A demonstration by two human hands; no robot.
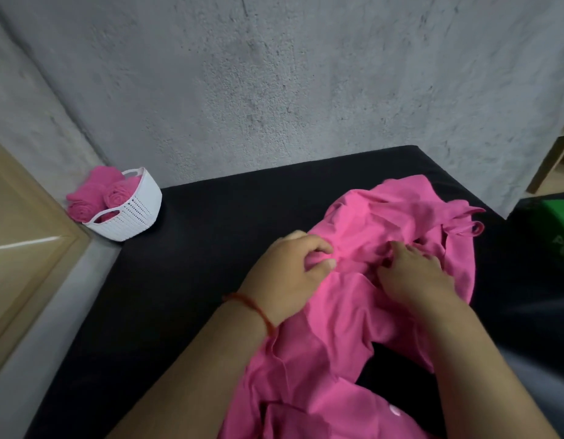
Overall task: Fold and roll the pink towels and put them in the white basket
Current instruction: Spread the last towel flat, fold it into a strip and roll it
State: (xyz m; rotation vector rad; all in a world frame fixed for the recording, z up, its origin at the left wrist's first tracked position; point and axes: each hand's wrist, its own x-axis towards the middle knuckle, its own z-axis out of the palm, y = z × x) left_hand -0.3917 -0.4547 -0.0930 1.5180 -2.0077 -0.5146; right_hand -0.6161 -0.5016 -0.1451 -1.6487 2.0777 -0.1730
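A heap of crumpled pink towels (378, 223) lies on the black table (185, 267), spreading from the middle right down to the bottom edge. My left hand (290, 277) pinches a fold of the pink cloth between thumb and curled fingers. My right hand (413, 274) rests on the cloth just to the right, its fingers curled into the folds. A white basket (138, 213) sits at the table's far left corner against the wall. It holds three rolled pink towels (98, 194).
A rough grey wall (274, 90) stands behind the table. A beige wooden panel (20, 242) runs along the left side. At the right edge are a wooden shelf (559, 156) and a green box (556, 229) beyond the table.
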